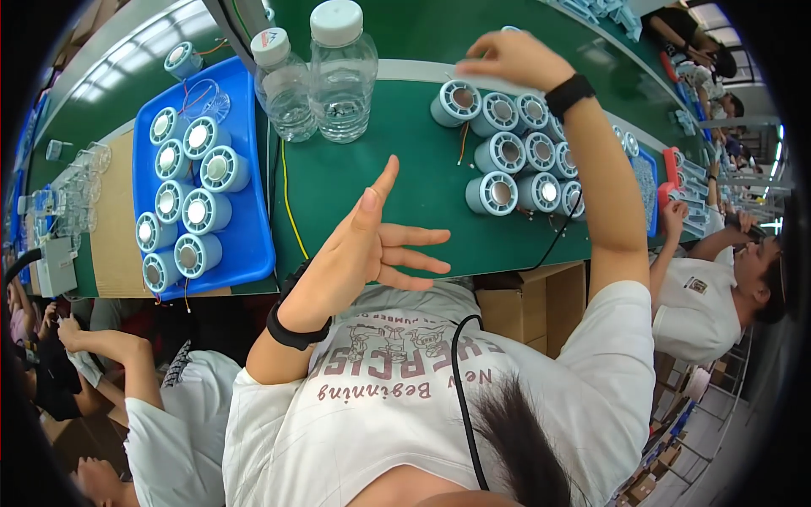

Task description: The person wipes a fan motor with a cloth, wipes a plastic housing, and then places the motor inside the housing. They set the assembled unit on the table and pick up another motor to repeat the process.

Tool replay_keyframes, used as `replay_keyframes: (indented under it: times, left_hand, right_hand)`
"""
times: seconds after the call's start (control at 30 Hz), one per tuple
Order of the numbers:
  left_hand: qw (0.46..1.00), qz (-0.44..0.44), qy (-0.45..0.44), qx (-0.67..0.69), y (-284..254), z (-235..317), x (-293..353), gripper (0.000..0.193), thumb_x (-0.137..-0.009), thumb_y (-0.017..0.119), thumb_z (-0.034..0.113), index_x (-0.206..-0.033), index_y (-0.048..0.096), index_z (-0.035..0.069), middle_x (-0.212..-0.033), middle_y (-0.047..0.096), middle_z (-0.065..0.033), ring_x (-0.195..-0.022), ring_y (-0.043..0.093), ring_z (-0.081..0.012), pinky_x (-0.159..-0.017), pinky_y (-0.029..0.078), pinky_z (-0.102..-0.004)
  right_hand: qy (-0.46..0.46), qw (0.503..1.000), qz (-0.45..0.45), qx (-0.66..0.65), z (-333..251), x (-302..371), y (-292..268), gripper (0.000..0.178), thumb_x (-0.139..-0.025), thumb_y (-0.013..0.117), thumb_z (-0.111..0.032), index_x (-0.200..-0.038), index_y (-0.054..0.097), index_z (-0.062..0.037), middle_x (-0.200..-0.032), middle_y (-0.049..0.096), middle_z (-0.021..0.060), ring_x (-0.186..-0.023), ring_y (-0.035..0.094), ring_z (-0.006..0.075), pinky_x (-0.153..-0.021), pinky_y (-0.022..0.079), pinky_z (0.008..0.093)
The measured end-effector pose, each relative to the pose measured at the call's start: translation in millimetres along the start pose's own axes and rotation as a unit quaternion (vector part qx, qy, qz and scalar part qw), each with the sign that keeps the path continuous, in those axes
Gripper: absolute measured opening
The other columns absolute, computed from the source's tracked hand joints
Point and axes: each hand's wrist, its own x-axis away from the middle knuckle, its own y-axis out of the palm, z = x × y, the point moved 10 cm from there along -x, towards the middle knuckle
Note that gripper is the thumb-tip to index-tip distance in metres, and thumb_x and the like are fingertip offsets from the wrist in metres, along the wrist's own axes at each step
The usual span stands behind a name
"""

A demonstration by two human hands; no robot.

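Note:
My left hand (359,249) is held up above the green table, its fingers stretched and spread, with nothing in it. Over at the far right, my right hand (515,61) hovers above a cluster of light-blue round motor units (509,153). Its fingers are loosely bent and apart, and no object shows between them. Thin wires hang from several of these units, which have slotted rims and silvery centres. The motor unit (460,101) at the cluster's far left corner is nearest to the right hand. A bit of light blue (511,29) peeks out behind that hand, mostly hidden.
A blue tray (256,245) of similar units and a clear plastic cup (207,101) lies at left. Two clear bottles (342,80) stand beside it, near a metal post and a yellow wire (291,203). Cardboard boxes (528,308) sit below the table edge; people work on both sides.

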Motion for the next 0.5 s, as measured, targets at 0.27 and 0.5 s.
replay_keyframes:
  times: [0.27,0.5]
  left_hand:
    - [0.999,-0.018,0.044,-0.021,-1.3,8.1,-6.0,0.076,-0.098,0.024,0.061,-0.152,0.015,0.008,-0.120,0.059,-0.0282,-0.099,0.066,-0.0375,-0.079,0.058,-0.0418]
    - [0.973,0.051,0.202,-0.098,-14.3,26.7,-2.7,0.059,-0.099,0.052,0.019,-0.148,0.024,0.002,-0.125,0.057,-0.0251,-0.105,0.065,-0.0327,-0.088,0.055,-0.0392]
  right_hand:
    - [0.110,0.986,0.112,0.049,165.0,-32.8,21.5,0.083,-0.063,0.082,-0.002,-0.136,0.049,-0.0250,-0.117,0.059,0.0170,-0.107,0.059,0.0343,-0.092,0.049,0.0405]
    - [-0.034,0.978,0.204,-0.018,98.1,46.8,-48.1,0.068,-0.070,0.076,-0.006,-0.131,0.052,-0.0245,-0.116,0.059,0.0124,-0.105,0.059,0.0280,-0.088,0.049,0.0354]
